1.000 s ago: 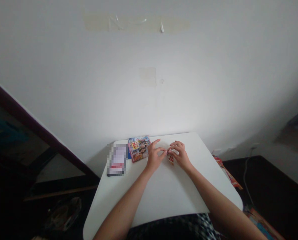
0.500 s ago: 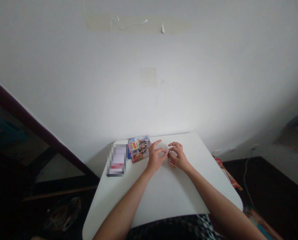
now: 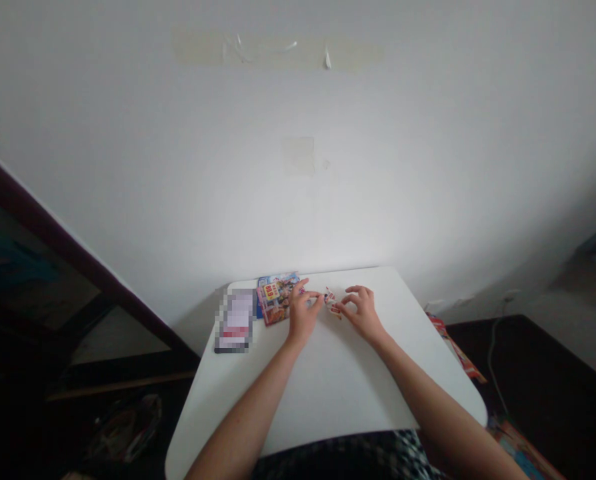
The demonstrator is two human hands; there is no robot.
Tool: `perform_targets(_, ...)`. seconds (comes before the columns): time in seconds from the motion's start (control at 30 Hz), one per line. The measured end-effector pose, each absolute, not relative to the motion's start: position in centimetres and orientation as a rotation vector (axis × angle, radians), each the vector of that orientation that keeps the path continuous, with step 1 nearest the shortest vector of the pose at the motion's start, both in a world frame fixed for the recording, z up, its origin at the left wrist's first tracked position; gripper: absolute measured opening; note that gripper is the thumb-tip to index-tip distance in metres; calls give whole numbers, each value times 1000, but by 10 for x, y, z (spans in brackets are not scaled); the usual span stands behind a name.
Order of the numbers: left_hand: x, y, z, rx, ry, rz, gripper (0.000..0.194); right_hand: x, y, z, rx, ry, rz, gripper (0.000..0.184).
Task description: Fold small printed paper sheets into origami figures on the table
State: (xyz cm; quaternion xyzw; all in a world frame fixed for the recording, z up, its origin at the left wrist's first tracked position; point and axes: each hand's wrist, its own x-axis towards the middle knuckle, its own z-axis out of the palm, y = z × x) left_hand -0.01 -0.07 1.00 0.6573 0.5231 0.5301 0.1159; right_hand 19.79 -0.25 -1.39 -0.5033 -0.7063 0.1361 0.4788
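Between my two hands is a small white, red and yellow folded piece of printed paper (image 3: 330, 299), held a little above the table; its exact shape is too small to make out. My left hand (image 3: 305, 319) pinches its left edge between thumb and forefinger, with the other fingers raised. On the opposite side, my right hand (image 3: 364, 313) pinches it too, thumb and forefinger together and the rest curled loosely. Behind my left hand lies a colourful printed leaflet (image 3: 273, 303), partly covered by its fingers.
Both hands are over a white table (image 3: 348, 387) that stands against a pale wall (image 3: 403, 167). A blurred-out phone (image 3: 234, 321) lies at the table's left side. Beyond the right edge, printed papers (image 3: 458, 347) and a cable (image 3: 491, 360) show lower down.
My hands have moved apart slightly, the left one shifting left. More of the paper shows between them, and it looks more spread out.
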Motion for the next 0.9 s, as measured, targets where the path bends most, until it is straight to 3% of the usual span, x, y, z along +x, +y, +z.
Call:
perform_targets(0.53, -7, 8, 2, 1933, 1637, 1542, 18, 205, 9, -27, -1219, -1767, 486, 28)
perform_targets(0.9, -6, 3, 6, 2095, 1803, 911, 23, 220, 11, -20, -1234, -1980, 570, 22)
